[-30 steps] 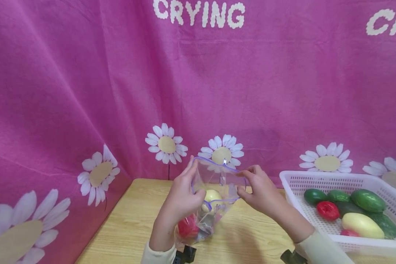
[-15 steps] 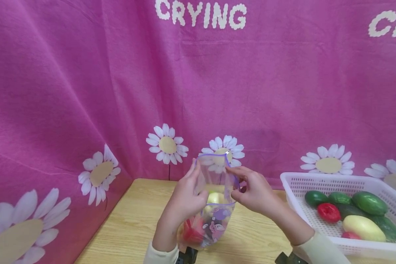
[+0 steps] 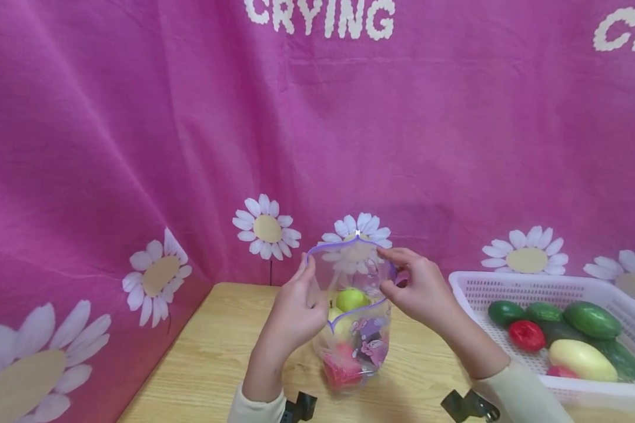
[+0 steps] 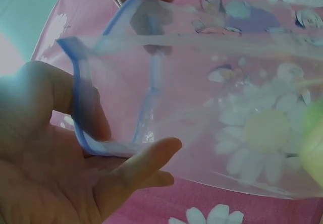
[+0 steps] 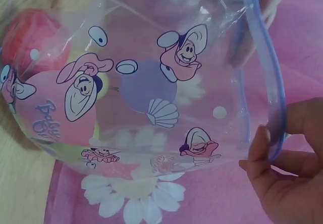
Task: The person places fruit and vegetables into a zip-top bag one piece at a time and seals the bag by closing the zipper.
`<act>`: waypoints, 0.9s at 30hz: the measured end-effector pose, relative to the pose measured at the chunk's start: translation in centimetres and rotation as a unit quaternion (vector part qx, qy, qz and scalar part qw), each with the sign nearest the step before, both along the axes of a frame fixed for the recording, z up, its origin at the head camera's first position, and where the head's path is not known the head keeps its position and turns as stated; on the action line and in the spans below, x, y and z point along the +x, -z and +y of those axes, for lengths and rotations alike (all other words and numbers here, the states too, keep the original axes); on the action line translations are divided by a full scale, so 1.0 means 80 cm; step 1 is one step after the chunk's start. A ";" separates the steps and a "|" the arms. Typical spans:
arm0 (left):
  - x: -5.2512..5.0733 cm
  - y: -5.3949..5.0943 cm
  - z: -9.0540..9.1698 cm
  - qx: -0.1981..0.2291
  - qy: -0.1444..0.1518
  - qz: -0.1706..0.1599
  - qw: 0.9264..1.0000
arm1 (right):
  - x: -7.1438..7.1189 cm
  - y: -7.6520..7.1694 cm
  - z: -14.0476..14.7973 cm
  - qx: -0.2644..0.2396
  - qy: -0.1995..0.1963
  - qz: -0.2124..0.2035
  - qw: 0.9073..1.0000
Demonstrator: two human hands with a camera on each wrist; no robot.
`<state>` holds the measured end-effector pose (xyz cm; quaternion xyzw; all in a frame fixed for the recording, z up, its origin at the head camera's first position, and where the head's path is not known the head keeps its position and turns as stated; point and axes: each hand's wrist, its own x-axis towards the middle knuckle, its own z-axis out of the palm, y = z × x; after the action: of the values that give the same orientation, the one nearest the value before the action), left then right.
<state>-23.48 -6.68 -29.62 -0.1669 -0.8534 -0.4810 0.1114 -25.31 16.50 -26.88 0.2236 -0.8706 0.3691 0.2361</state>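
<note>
A clear zip bag point(image 3: 371, 341) with a purple-blue zip edge and cartoon prints stands on the wooden table, its mouth spread. Through the plastic show a green fruit point(image 3: 352, 299), a pale yellow one point(image 3: 341, 324) beside it and a red one point(image 3: 344, 369) at the bottom. My left hand point(image 3: 295, 308) holds the left side of the mouth; in the left wrist view, a finger passes inside the zip edge point(image 4: 78, 98). On the opposite side my right hand point(image 3: 415, 288) pinches the rim between thumb and fingers, also seen in the right wrist view.
A white perforated basket point(image 3: 555, 283) stands at the right with several green vegetables point(image 3: 591, 323), a red one point(image 3: 527, 336) and a pale yellow oval one point(image 3: 583, 361). A magenta flowered cloth point(image 3: 317, 147) hangs behind and to the left of the table point(image 3: 217, 341).
The bag's mouth narrowed as my right hand moved inward, then widened again. The bag's lower part has swung to the right, and the green fruit now shows more plainly.
</note>
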 end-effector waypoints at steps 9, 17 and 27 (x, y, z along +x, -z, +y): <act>0.006 -0.003 0.001 0.029 0.006 -0.004 1.000 | -0.003 0.009 0.009 0.020 -0.003 0.010 1.000; 0.005 0.001 -0.005 0.030 -0.006 -0.012 0.999 | -0.003 0.022 0.039 0.037 -0.016 0.028 0.999; 0.002 -0.001 -0.008 0.010 -0.019 -0.009 1.000 | -0.011 0.066 0.218 0.177 0.140 -0.119 0.967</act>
<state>-23.32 -7.30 -29.56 -0.1452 -0.8524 -0.4891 0.1145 -26.19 33.93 -32.13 0.0926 -0.9665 0.1964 0.1370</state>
